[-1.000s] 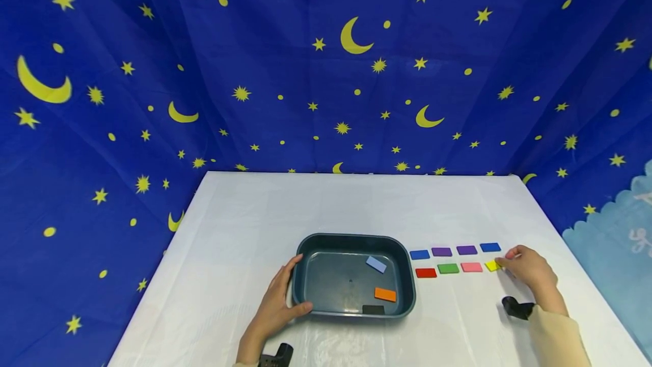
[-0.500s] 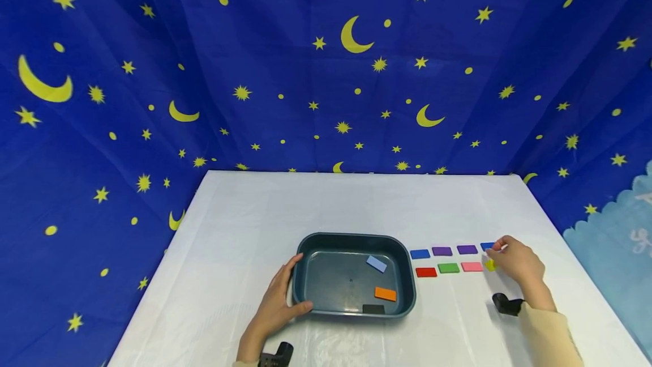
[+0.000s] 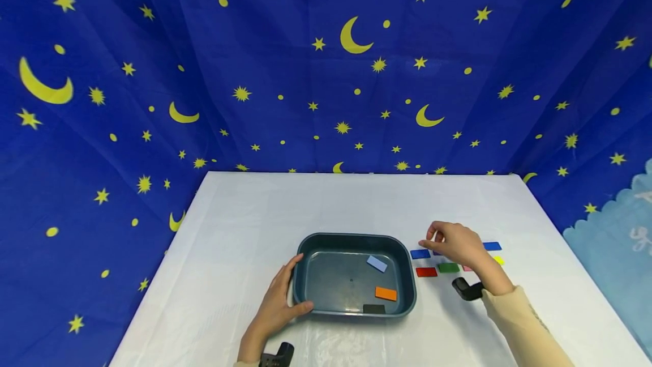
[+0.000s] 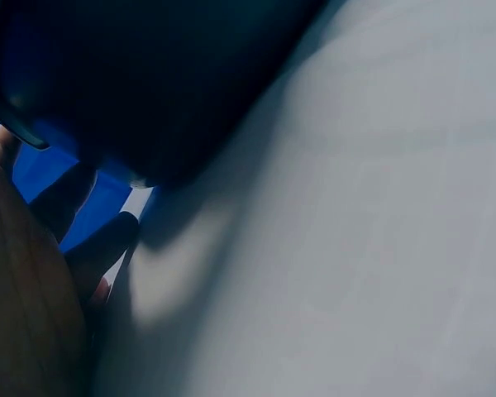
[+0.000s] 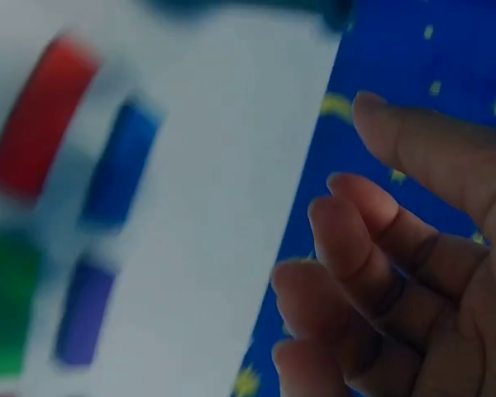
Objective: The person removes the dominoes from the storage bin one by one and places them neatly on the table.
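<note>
A dark blue-grey plastic tub (image 3: 331, 276) stands on the white table. My left hand (image 3: 275, 307) touches its left side, thumb at the front rim and fingers spread along the wall. Inside lie a light blue block (image 3: 377, 264), an orange block (image 3: 385, 294) and a black block (image 3: 374, 309). My right hand (image 3: 458, 242) hovers over the rows of blocks right of the tub, nearest a blue block (image 3: 420, 254). In the right wrist view its fingers (image 5: 339, 236) are loosely bent, thumb apart, holding nothing. A red block (image 3: 426, 272) and green block (image 3: 448, 268) lie in front.
Another blue block (image 3: 492, 246) and a yellow block (image 3: 499, 260) lie at the right end of the rows. My right hand and wrist partly cover the pink and purple blocks. A blue curtain (image 3: 285, 61) with stars and moons hangs behind the white table (image 3: 244, 214).
My right hand has moved left from the yellow block, across the rows, to near the left blue block. The yellow block has shifted slightly. My left hand and the tub stay put.
</note>
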`<state>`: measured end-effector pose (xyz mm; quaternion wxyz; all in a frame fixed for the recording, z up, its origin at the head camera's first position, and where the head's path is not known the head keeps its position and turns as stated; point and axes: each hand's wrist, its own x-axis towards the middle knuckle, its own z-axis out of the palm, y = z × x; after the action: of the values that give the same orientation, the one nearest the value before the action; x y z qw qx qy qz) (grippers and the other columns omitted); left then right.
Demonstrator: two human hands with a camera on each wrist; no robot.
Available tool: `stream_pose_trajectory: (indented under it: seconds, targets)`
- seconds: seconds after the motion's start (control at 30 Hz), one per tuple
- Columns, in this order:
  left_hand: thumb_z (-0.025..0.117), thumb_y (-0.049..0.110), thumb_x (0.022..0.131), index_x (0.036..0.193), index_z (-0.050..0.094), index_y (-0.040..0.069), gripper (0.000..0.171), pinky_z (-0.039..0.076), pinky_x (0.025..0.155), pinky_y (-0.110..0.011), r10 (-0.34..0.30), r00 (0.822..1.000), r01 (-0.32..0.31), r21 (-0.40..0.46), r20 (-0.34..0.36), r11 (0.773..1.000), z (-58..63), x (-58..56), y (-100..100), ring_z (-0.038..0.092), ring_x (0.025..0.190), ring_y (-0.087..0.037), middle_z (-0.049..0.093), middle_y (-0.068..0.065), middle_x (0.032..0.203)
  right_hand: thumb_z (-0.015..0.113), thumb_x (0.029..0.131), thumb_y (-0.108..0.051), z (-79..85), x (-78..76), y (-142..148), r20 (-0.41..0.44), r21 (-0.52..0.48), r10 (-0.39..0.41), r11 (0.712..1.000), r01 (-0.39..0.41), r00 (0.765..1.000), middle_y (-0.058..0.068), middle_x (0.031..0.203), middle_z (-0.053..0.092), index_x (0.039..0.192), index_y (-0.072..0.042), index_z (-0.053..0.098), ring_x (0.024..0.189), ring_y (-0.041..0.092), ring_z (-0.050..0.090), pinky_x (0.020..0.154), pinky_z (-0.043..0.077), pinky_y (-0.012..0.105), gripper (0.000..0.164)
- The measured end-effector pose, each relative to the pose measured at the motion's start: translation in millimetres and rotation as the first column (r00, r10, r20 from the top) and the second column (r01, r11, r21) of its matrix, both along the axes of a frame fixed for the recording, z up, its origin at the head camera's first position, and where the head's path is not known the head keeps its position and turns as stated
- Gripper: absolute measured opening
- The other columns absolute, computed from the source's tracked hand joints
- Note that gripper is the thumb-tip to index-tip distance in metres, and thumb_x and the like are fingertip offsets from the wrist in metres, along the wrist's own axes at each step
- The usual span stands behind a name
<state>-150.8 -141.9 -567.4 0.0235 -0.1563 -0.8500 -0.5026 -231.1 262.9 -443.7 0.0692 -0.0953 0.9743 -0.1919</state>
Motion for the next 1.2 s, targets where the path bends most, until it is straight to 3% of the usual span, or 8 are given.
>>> stream_pose_trajectory:
  seconds: [0.13,0.3,0.4,0.6,0.67,0.9,1.2]
  targets:
    - [0.075,0.05,0.07,0.149,0.026,0.036,0.094,0.022,0.101,-0.066,-0.003,1.0,0.003,0.0,-0.011,1.0,-0.4,0.4,0,0.025,0.135,-0.041,0.031,-0.006,0.151,0.072,0.083,-0.038,8.5,-5.7,-31,0.026,-0.046,0.132,0.99,-0.131,0.991,-0.004,0.066,0.052,0.082,-0.014,0.063,0.058,0.014,0.047,0.051,0.039,0.029,0.025]
    - [0.074,0.052,0.071,0.149,0.026,0.035,0.093,0.022,0.101,-0.065,-0.013,1.0,0.013,0.0,-0.014,1.0,1.1,0.8,-1,0.026,0.135,-0.041,0.031,-0.005,0.151,0.068,0.087,-0.035,8.7,-10.5,-62,0.096,-0.152,0.272,0.955,-0.256,0.958,-0.005,0.061,0.055,0.079,-0.011,0.063,0.053,0.012,0.051,0.049,0.045,0.027,0.026]
    - [0.073,0.053,0.071,0.148,0.026,0.037,0.092,0.022,0.102,-0.065,-0.012,1.0,0.012,0.007,0.001,1.0,2.2,1.5,-1,0.025,0.135,-0.041,0.031,-0.005,0.151,0.068,0.088,-0.03,4.6,-11.0,-78,0.175,-0.163,0.278,0.954,-0.25,0.945,-0.002,0.059,0.055,0.077,-0.009,0.063,0.049,0.012,0.053,0.047,0.048,0.027,0.025]
    - [0.074,0.052,0.07,0.148,0.027,0.038,0.092,0.021,0.101,-0.066,-0.01,1.0,0.01,0.011,0.007,1.0,2.7,2.6,0,0.025,0.135,-0.041,0.031,-0.005,0.151,0.071,0.087,-0.02,-7.3,-6.0,-102,0.3,-0.058,0.194,0.981,-0.185,0.934,0.003,0.06,0.054,0.072,-0.006,0.062,0.046,0.016,0.057,0.045,0.05,0.027,0.023]
    - [0.074,0.052,0.07,0.148,0.027,0.038,0.092,0.021,0.102,-0.066,-0.008,1.0,0.008,0.011,0.003,1.0,2.7,2.5,0,0.025,0.135,-0.041,0.031,-0.005,0.151,0.072,0.085,-0.014,-11.4,-5.5,-107,0.279,-0.023,0.186,0.982,-0.187,0.942,0.004,0.059,0.053,0.069,-0.004,0.059,0.044,0.016,0.056,0.042,0.048,0.027,0.023]
    - [0.074,0.053,0.069,0.148,0.027,0.037,0.093,0.022,0.103,-0.064,-0.01,1.0,0.01,0.011,-0.015,1.0,2.4,1.9,-1,0.026,0.135,-0.04,0.032,-0.004,0.15,0.074,0.077,0.001,-25.7,-4.2,-115,0.107,0.135,0.271,0.949,-0.284,0.956,0.006,0.063,0.049,0.07,0.001,0.057,0.058,0.021,0.046,0.057,0.048,0.039,0.018]
    - [0.074,0.054,0.069,0.148,0.027,0.036,0.094,0.021,0.105,-0.061,-0.009,1.0,0.009,0.013,-0.027,1.0,2.5,0.9,-1,0.027,0.135,-0.037,0.032,-0.004,0.15,0.079,0.072,-0.002,-36.8,-7.3,-124,0.046,0.092,0.356,0.929,-0.359,0.933,-0.003,0.055,0.045,0.06,-0.008,0.056,0.052,0.013,0.04,0.048,0.038,0.029,0.027]
